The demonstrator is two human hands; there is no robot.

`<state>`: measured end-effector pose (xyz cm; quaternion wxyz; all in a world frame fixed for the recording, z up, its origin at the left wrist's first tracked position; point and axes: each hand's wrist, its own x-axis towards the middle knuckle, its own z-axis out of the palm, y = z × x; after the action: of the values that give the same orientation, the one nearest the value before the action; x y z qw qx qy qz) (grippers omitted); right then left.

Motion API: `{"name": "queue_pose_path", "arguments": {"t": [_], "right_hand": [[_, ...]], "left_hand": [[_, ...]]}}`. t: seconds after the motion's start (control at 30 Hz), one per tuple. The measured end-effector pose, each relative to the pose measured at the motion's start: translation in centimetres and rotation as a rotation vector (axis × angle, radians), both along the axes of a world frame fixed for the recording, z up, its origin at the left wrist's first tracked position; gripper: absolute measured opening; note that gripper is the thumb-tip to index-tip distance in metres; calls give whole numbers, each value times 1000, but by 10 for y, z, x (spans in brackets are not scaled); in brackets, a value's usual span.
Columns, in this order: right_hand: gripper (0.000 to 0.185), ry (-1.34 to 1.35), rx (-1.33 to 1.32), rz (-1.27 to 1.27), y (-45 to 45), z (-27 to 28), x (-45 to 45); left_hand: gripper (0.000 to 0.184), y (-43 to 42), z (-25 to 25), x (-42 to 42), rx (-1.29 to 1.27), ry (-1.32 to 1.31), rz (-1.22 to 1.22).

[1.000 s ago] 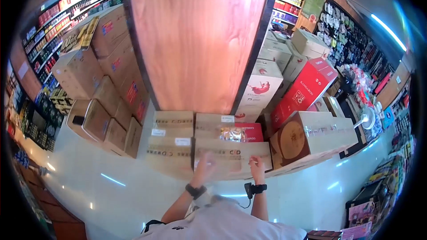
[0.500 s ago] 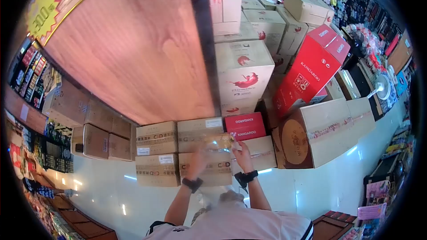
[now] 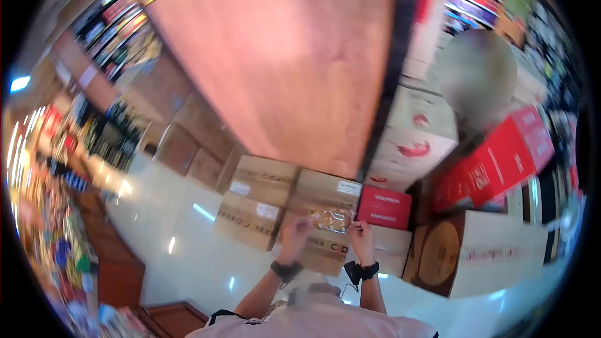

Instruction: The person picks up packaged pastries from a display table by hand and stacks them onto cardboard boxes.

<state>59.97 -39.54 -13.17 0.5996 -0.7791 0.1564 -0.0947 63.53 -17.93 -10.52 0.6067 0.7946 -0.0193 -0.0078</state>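
Observation:
A clear, shiny plastic packet with gold-coloured contents (image 3: 330,220) stretches between my two hands above the stacked brown cartons. What exactly is inside cannot be made out. My right hand (image 3: 362,239) pinches its right end between thumb and fingers. At the opposite end, my left hand (image 3: 294,238) has its fingertips closed on the packet's edge, somewhat smeared by motion. Below the packet lie taped brown cartons (image 3: 324,251), and a small red box (image 3: 385,207) sits just right of my right hand. Both wrists wear black bands.
A wood-grain panel (image 3: 275,56) rises behind the cartons. White boxes with red prints (image 3: 416,141), a tilted red carton (image 3: 488,163) and a large carton with a round brown end (image 3: 438,253) stand to the right. Stocked shelves (image 3: 113,25) line the left over a glossy floor (image 3: 181,225).
The view has turned, so the cartons appear farther right and tilted. My left hand has come to the packet's left end. The packet now looks flatter and more spread out.

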Motion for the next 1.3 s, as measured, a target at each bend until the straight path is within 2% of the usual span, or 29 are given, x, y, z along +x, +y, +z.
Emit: {"name": "queue_pose_path", "arguments": {"t": [0.07,0.13,0.3,0.37,0.47,0.5,0.57,0.7,0.73,0.8,0.87,0.9,0.93,1.0,1.03,1.13,1.17,1.27,1.3], "right_hand": [[12,-1,1,106,21,19,9],[10,-2,8,251,43,16,16],[13,-19,-15,674,115,9,26],[14,79,-5,762,144,21,18],[16,39,91,939,180,-4,11],[16,27,11,1007,193,28,-3],[19,20,38,1119,221,28,-23],[17,-50,63,1323,265,23,-81],[17,-53,92,1368,273,16,-99],[16,-5,87,1437,278,42,-145],[16,74,98,1524,280,47,-183],[18,4,72,1549,276,38,-195],[21,-63,52,1589,281,30,-205],[24,159,141,1701,283,22,-224],[26,285,194,1696,280,18,-237],[31,336,102,1781,289,43,-288],[31,285,87,1807,292,47,-305],[28,381,64,1935,306,70,-354],[28,384,83,1983,316,68,-369]], "left_hand": [[16,21,4,-13,31,-77,114],[10,45,17,-34,76,-1,259],[10,111,25,-100,-17,66,545],[12,131,13,-134,-29,23,667],[13,143,28,-186,-62,35,820],[14,146,37,-208,-79,54,875],[15,152,45,-254,-114,31,947],[16,144,38,-348,-26,-76,1151],[17,141,39,-374,-61,-18,1195],[23,132,51,-419,-144,78,1273],[34,118,66,-465,-236,123,1272],[40,109,65,-490,-297,132,1308],[44,106,56,-511,-342,18,1340],[53,81,31,-537,-437,-180,1378],[52,70,36,-554,-455,-237,1398],[53,56,8,-586,-286,-254,1547],[54,52,16,-602,-337,-220,1594],[53,37,47,-644,-566,-140,1688],[50,32,42,-645,-626,-234,1742]]}}
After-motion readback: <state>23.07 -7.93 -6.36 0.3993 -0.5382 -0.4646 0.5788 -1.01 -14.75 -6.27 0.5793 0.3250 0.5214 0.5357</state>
